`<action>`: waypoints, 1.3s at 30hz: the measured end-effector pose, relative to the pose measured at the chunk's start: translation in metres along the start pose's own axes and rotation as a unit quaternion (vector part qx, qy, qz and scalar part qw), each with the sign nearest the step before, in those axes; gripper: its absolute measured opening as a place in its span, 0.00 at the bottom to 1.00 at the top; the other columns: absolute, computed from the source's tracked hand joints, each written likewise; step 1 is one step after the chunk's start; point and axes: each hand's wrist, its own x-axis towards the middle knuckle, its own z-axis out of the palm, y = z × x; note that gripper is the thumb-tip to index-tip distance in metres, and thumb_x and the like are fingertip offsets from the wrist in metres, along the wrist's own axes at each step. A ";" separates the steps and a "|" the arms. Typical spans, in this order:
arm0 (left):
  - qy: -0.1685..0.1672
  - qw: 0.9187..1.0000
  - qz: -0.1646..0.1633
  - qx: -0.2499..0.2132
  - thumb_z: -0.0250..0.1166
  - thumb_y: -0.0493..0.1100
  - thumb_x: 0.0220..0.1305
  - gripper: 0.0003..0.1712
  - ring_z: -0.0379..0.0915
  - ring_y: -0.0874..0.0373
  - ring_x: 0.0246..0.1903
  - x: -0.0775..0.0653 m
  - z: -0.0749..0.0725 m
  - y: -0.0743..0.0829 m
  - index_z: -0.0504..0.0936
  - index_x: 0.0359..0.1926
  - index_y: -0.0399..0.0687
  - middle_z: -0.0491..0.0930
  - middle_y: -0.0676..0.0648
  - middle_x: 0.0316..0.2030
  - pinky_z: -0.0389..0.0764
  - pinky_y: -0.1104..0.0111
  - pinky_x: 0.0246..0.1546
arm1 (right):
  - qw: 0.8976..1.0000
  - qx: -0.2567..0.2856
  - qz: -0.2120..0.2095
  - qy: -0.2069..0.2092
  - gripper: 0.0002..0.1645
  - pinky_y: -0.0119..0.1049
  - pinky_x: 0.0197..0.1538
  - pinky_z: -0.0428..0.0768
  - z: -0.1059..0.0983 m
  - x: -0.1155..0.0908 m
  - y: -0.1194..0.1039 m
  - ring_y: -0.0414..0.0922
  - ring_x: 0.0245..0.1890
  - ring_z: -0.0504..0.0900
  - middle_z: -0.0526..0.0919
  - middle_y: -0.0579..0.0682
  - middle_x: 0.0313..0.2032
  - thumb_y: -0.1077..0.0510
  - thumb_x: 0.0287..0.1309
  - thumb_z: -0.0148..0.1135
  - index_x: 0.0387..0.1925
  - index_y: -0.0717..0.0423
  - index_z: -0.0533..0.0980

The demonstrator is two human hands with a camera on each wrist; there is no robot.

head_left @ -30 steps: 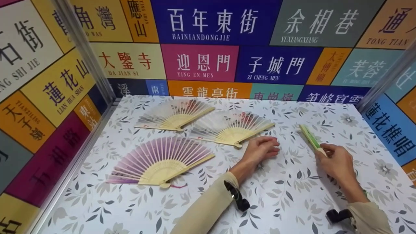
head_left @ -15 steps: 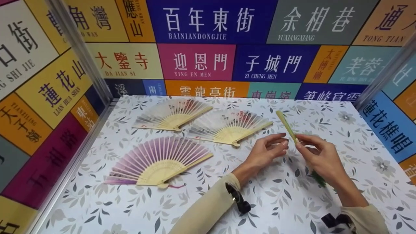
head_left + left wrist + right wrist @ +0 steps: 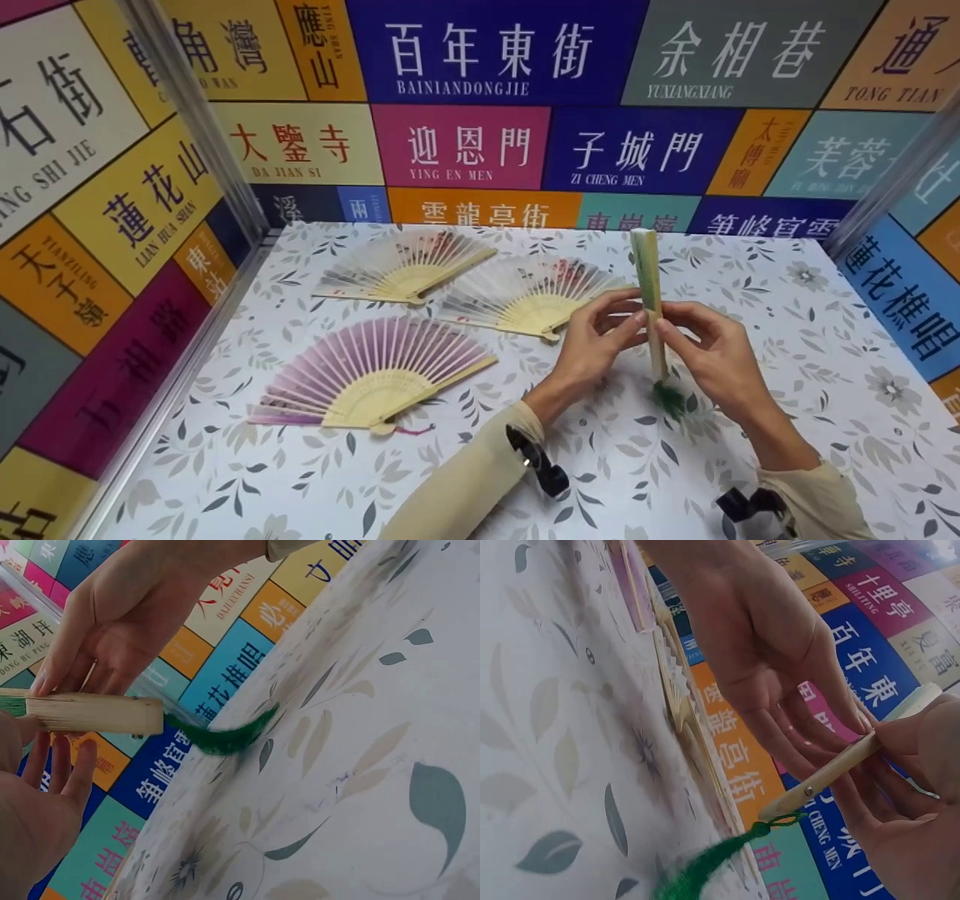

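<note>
A folded green fan (image 3: 649, 289) with pale wooden sticks stands nearly upright above the table, between both hands. The left hand (image 3: 596, 341) pinches one side of it with thumb and fingers. From the other side the right hand (image 3: 716, 360) pinches it too, thumb toward the viewer. At the fan's lower end hangs a green tassel (image 3: 705, 866), tied by a loop near the rivet. In the left wrist view the wooden end of the folded fan (image 3: 97, 714) shows between the two hands.
Left of the hands lie a spread purple fan (image 3: 375, 367) and two spread whitish fans with red patterns, one at the back (image 3: 405, 266) and one nearer (image 3: 532, 296). Panels with lettering (image 3: 495, 52) wall the floral-covered table (image 3: 810, 337) behind and at the sides.
The right hand has carried the folded fan leftward and turned it upright. The left hand, which held nothing, now pinches it as well. The tassel has come into clear view below.
</note>
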 end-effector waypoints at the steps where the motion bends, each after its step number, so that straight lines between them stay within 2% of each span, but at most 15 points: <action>1: 0.001 1.000 -0.001 -0.004 0.63 0.38 0.71 0.20 0.82 0.53 0.52 -0.001 -0.002 0.002 0.78 0.63 0.49 0.81 0.44 0.55 0.88 0.57 0.53 | 1.000 0.003 -0.003 0.000 0.18 0.25 0.56 0.84 0.002 0.001 -0.001 0.42 0.56 0.82 0.82 0.59 0.52 0.62 0.67 0.63 0.56 0.66 0.78; 8: 0.013 1.000 -0.012 -0.004 0.65 0.39 0.69 0.20 0.83 0.51 0.52 -0.004 -0.016 0.013 0.80 0.61 0.51 0.82 0.44 0.53 0.89 0.55 0.50 | 0.999 0.030 -0.011 -0.010 0.17 0.29 0.53 0.87 0.013 0.007 -0.009 0.44 0.53 0.84 0.83 0.61 0.50 0.63 0.67 0.63 0.53 0.68 0.79; 13: 0.017 1.000 -0.011 0.010 0.66 0.39 0.68 0.19 0.83 0.49 0.52 -0.008 -0.024 0.020 0.81 0.60 0.51 0.82 0.44 0.53 0.89 0.53 0.49 | 1.000 -0.001 -0.009 -0.014 0.16 0.32 0.50 0.88 0.017 0.009 -0.012 0.45 0.50 0.87 0.85 0.60 0.49 0.59 0.68 0.63 0.54 0.63 0.81; 17: 0.022 0.999 0.004 0.046 0.67 0.39 0.68 0.17 0.83 0.51 0.50 -0.008 -0.029 0.023 0.82 0.56 0.48 0.84 0.44 0.49 0.89 0.56 0.50 | 1.000 -0.013 -0.001 -0.014 0.17 0.34 0.48 0.89 0.019 0.010 -0.013 0.45 0.47 0.89 0.88 0.59 0.48 0.57 0.68 0.63 0.54 0.61 0.81; 22: 0.031 0.996 0.015 0.084 0.68 0.38 0.66 0.14 0.84 0.55 0.48 -0.007 -0.032 0.026 0.83 0.53 0.45 0.86 0.44 0.46 0.89 0.62 0.51 | 1.000 0.003 0.006 -0.011 0.17 0.37 0.46 0.89 0.021 0.010 -0.012 0.47 0.43 0.90 0.89 0.60 0.45 0.58 0.67 0.64 0.53 0.65 0.81; 30: 0.024 0.999 0.001 0.031 0.66 0.33 0.66 0.15 0.86 0.53 0.46 -0.007 -0.034 0.025 0.82 0.53 0.37 0.85 0.37 0.47 0.89 0.59 0.52 | 1.000 0.021 0.019 -0.004 0.18 0.41 0.44 0.90 0.018 0.010 -0.011 0.47 0.42 0.90 0.89 0.59 0.43 0.58 0.66 0.65 0.50 0.69 0.79; 39: 0.025 1.000 -0.002 -0.001 0.65 0.33 0.67 0.15 0.84 0.50 0.51 -0.008 -0.039 0.020 0.81 0.54 0.35 0.84 0.40 0.50 0.88 0.56 0.53 | 0.998 0.060 0.030 0.006 0.18 0.43 0.44 0.89 0.020 0.012 -0.005 0.48 0.42 0.90 0.89 0.59 0.41 0.60 0.65 0.65 0.49 0.72 0.77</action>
